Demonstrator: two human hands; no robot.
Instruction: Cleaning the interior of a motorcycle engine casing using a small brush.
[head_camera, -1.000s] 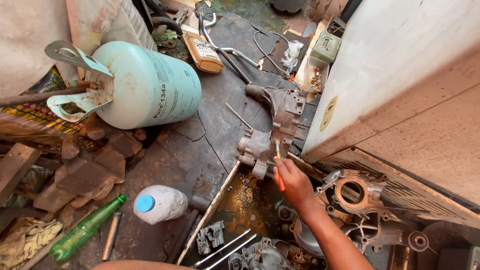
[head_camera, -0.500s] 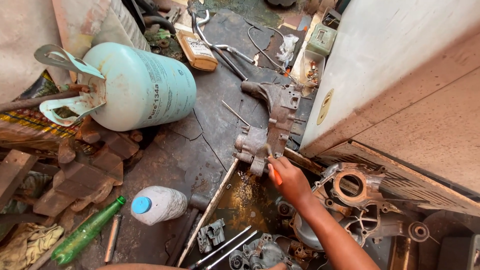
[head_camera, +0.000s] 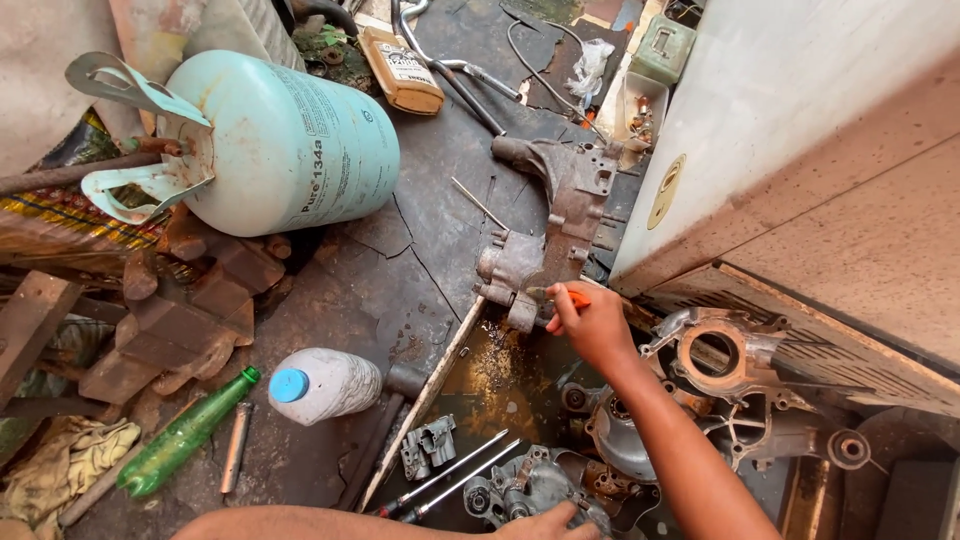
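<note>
Where the right hand (head_camera: 592, 322) grips, the engine casing (head_camera: 548, 235) looks grimy, grey.

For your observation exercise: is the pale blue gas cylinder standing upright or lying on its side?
Lying on its side. The gas cylinder rests lengthwise on the dark floor, its handle collar pointing left.

The right hand (head_camera: 592, 322) holds an orange tool (head_camera: 572, 297) against a gray metal engine part (head_camera: 548, 235); the left hand (head_camera: 548, 523) rests on another metal part (head_camera: 525, 485).
</note>
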